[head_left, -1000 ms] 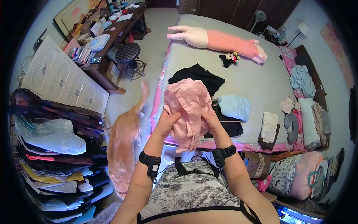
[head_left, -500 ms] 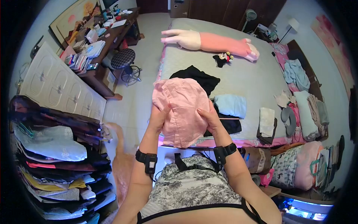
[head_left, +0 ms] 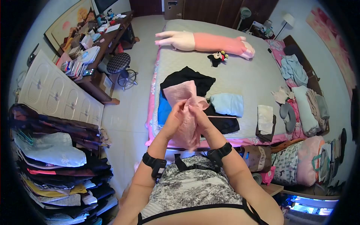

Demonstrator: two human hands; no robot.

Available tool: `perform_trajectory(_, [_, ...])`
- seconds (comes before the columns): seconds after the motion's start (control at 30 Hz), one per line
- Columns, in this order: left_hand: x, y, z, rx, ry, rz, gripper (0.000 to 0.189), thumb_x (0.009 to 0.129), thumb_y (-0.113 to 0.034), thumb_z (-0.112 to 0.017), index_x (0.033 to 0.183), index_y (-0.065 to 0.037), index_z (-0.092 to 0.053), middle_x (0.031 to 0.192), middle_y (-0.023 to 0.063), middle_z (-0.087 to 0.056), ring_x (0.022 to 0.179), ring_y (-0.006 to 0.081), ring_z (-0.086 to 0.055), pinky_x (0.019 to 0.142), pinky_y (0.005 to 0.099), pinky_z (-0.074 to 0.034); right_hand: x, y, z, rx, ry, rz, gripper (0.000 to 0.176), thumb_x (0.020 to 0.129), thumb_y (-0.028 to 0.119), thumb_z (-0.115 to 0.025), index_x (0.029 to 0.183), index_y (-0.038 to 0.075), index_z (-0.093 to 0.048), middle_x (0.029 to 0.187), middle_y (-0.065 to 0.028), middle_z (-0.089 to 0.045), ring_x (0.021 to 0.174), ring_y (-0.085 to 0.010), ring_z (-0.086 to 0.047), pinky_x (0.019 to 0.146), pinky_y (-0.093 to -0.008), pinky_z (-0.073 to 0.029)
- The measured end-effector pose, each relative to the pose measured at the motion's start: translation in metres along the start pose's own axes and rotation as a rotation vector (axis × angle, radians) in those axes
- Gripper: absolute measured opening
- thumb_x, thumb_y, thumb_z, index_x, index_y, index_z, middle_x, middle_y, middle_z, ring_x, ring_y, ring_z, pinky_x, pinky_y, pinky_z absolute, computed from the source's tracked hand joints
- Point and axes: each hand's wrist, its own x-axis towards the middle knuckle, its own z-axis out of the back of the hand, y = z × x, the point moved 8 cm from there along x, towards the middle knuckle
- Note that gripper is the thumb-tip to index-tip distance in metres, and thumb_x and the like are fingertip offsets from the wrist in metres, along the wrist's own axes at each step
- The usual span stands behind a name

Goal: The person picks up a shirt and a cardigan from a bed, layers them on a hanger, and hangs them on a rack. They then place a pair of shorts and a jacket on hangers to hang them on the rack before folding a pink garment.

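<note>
A pink garment (head_left: 178, 93) hangs bunched between my hands above the near edge of the bed. My left hand (head_left: 175, 117) grips it at the middle, and my right hand (head_left: 197, 117) grips it close beside, with the two hands almost touching. Part of the fabric spreads up and away, and the rest drops below the wrists. Behind it lies a black garment (head_left: 191, 77), with a blue piece of cloth (head_left: 164, 108) to the left. On the right rest a folded light-blue garment (head_left: 227, 104) and a folded black one (head_left: 227, 125).
The bed (head_left: 249, 84) holds a long pink plush toy (head_left: 215, 43), a small black plush (head_left: 216, 59), a folded white cloth (head_left: 265, 119) and a grey neck pillow (head_left: 287, 118). Stacked clothes (head_left: 56, 172) stand at left. A stool (head_left: 119, 63) is by the desk (head_left: 99, 56).
The pink garment was spread wide between my hands and is now gathered, as both hands came together. The animal at lower left is now mostly out of sight. The view shifted slightly.
</note>
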Motion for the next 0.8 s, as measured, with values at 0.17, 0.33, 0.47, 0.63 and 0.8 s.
perform_trajectory(0.17, [0.001, 0.004, 0.021, 0.246, -0.104, 0.099, 0.037, 0.091, -0.018, -0.061, 0.121, -0.002, -0.046, 0.107, 0.0041, -0.051, 0.097, 0.0092, -0.050, 0.084, 0.0219, -0.042, 0.007, -0.016, 0.009, 0.245, -0.108, -0.100, 0.029, 0.091, 0.026, -0.048, 0.109, 0.004, -0.057, 0.099, -0.0075, -0.063, 0.089, -0.0175, -0.061, 0.081, -0.0310, -0.049])
perform_trajectory(0.33, [-0.003, -0.005, 0.044, 0.437, -0.071, 0.054, 0.026, 0.093, -0.016, -0.055, 0.116, -0.005, -0.051, 0.106, 0.0030, -0.054, 0.096, 0.0088, -0.051, 0.088, 0.0237, -0.042, 0.005, -0.013, -0.017, 0.288, 0.018, -0.152, 0.037, 0.090, 0.026, -0.045, 0.117, 0.002, -0.053, 0.110, -0.0118, -0.061, 0.099, -0.0231, -0.061, 0.089, -0.0375, -0.048])
perform_trajectory(0.47, [-0.018, -0.050, 0.067, -0.170, -0.270, 0.006, 0.026, 0.095, -0.019, -0.048, 0.115, -0.004, -0.055, 0.110, 0.0061, -0.059, 0.104, 0.0168, -0.055, 0.096, 0.0312, -0.042, 0.013, 0.005, -0.018, 0.377, 0.061, -0.078, 0.045, 0.087, 0.024, -0.042, 0.126, 0.002, -0.047, 0.121, -0.0156, -0.057, 0.111, -0.0299, -0.056, 0.100, -0.0437, -0.041])
perform_trajectory(0.63, [-0.048, -0.081, 0.136, -0.532, -0.475, -0.071, 0.037, 0.096, -0.023, -0.043, 0.126, -0.002, -0.049, 0.121, 0.0134, -0.058, 0.111, 0.0231, -0.056, 0.099, 0.0366, -0.042, 0.019, 0.017, -0.019, 0.378, 0.009, 0.013, 0.048, 0.085, 0.025, -0.043, 0.125, -0.001, -0.049, 0.124, -0.0168, -0.056, 0.114, -0.0311, -0.055, 0.102, -0.0446, -0.039])
perform_trajectory(0.8, [-0.076, -0.120, 0.174, -0.475, -0.482, -0.322, 0.038, 0.096, -0.026, -0.043, 0.123, -0.001, -0.052, 0.119, 0.0130, -0.060, 0.108, 0.0240, -0.058, 0.097, 0.0377, -0.044, 0.030, -0.011, -0.032, 0.342, 0.080, -0.118, 0.045, 0.086, 0.021, -0.042, 0.125, -0.001, -0.048, 0.122, -0.0158, -0.057, 0.112, -0.0289, -0.056, 0.100, -0.0430, -0.042])
